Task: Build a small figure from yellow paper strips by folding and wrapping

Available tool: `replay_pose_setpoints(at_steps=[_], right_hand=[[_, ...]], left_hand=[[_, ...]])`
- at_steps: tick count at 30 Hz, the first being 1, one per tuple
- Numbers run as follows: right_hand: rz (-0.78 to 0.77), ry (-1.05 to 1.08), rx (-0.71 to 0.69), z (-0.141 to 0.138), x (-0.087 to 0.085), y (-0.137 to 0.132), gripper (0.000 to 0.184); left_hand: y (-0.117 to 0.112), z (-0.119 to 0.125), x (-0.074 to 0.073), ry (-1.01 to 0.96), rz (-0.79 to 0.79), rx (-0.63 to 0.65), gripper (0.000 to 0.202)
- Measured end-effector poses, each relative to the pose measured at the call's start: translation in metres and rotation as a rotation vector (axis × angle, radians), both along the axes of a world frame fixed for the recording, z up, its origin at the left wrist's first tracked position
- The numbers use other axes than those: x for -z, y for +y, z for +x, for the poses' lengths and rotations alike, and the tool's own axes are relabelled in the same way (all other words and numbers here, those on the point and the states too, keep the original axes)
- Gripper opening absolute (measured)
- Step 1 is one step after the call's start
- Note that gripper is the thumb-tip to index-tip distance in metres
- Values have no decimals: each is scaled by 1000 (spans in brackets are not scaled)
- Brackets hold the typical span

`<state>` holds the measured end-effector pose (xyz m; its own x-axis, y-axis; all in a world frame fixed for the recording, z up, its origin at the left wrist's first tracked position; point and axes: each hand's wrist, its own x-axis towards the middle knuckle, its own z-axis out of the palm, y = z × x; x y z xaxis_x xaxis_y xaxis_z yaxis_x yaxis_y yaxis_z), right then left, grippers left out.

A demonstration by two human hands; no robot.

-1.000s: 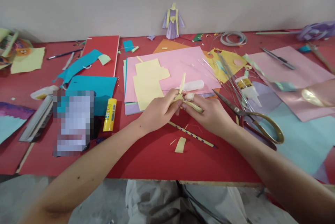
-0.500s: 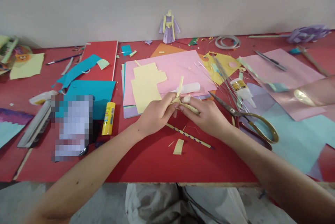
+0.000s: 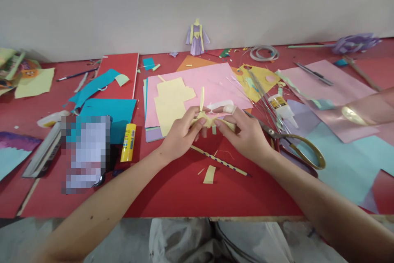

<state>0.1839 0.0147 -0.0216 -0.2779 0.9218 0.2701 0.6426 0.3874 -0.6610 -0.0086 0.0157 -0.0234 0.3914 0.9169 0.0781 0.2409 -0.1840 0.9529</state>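
Observation:
Between my two hands is a small yellow paper piece (image 3: 209,122) with a narrow strip sticking up at its left. My left hand (image 3: 181,133) pinches its left side between thumb and fingers. On its other side, my right hand (image 3: 241,133) grips it the same way, with a pale wrap around one finger. Fingers cover part of its shape. Below lie a dotted pencil (image 3: 220,160) and a yellow paper scrap (image 3: 209,174). Behind my hands rests a white bottle (image 3: 222,105) on a stack of pink paper (image 3: 212,78), beside a cut yellow sheet (image 3: 170,99).
Scissors (image 3: 294,148) lie close to my right forearm, near a glue bottle (image 3: 281,109). A glue stick (image 3: 128,142) and a blurred-out phone (image 3: 88,152) are on the left. A paper doll (image 3: 197,37) leans on the wall. Another person's arm (image 3: 375,109) reaches in at right.
My hands have moved slightly apart, and the yellow paper piece shows wider between them. Its upright strip has shifted left. The view has tilted a little.

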Motion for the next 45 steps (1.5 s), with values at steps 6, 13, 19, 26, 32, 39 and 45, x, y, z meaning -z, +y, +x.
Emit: replay_pose_setpoints(at_steps=[6, 13, 19, 26, 32, 39, 45], right_hand=[[-118, 311, 58, -2, -2, 3, 14], [-478, 1042, 12, -3, 1, 10, 35], [-535, 848, -131, -9, 0, 5, 31], [-484, 718, -163, -11, -2, 4, 25], [-428, 669, -94, -9, -6, 3, 26], [-487, 778, -208, -7, 1, 5, 15], [-506, 768, -268, -8, -2, 3, 13]], left_hand=[[0, 1, 1, -129, -38, -39, 26], [2, 1, 1, -265, -56, -97, 24], [0, 3, 2, -290, -32, -102, 25], [-8, 7, 2, -212, 16, -22, 27], [-7, 6, 5, -210, 23, -4, 29], [-7, 5, 7, -237, 4, 48, 33], [-8, 5, 5, -219, -29, 72, 36]])
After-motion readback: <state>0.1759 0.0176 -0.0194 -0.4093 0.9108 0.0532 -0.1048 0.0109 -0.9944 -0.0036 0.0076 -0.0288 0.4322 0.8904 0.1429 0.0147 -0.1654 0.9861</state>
